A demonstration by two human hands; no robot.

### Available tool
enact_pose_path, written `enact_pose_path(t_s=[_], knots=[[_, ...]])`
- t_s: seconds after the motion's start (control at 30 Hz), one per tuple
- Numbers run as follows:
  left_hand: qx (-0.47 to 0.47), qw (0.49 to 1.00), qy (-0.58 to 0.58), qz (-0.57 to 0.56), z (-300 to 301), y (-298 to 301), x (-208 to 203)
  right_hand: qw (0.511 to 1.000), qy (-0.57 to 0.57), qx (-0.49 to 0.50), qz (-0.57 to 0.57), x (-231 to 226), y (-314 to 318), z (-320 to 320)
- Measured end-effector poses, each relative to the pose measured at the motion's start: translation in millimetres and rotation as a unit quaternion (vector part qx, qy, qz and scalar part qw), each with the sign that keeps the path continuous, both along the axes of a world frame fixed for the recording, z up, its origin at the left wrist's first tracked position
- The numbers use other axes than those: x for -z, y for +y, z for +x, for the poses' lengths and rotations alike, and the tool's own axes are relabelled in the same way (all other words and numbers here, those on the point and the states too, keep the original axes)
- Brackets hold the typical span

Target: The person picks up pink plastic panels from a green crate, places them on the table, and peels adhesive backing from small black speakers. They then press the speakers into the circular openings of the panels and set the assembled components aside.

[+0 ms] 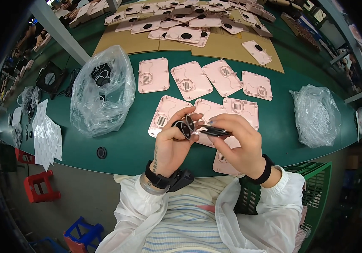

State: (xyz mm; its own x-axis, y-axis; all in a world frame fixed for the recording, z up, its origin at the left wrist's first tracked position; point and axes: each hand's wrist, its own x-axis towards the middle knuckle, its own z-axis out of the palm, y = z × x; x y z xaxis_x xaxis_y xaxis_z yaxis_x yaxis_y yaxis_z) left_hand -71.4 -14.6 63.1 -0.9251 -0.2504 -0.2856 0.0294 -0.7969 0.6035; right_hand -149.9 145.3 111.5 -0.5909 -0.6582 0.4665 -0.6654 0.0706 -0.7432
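Over green worktable (273, 139), left hand (170, 147) raised, pinching stacked dark rings (184, 126), right hand (240, 145) beside, gripping black tweezers (214, 132), above pink plates (206, 111); left of plates, clear bag (98, 90) holding dark rings, right, bag (318, 114) of white rings.

Both forearms rise together, left hand (173, 141) and right hand (236, 141) each closed in a pinching grip.
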Motion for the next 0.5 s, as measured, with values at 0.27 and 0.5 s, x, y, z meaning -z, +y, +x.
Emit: enact_pose_path(t_s=[0.27,0.5], knots=[[0.035,0.968,0.079,0.235,-3.2,13.1,-3.3,0.999,0.038,-0.008,0.001,4.5,1.2,-3.4],[0.062,0.934,0.095,0.338,-4.2,34.6,-7.6,0.943,0.314,-0.033,0.104,2.5,-1.7,5.1]])
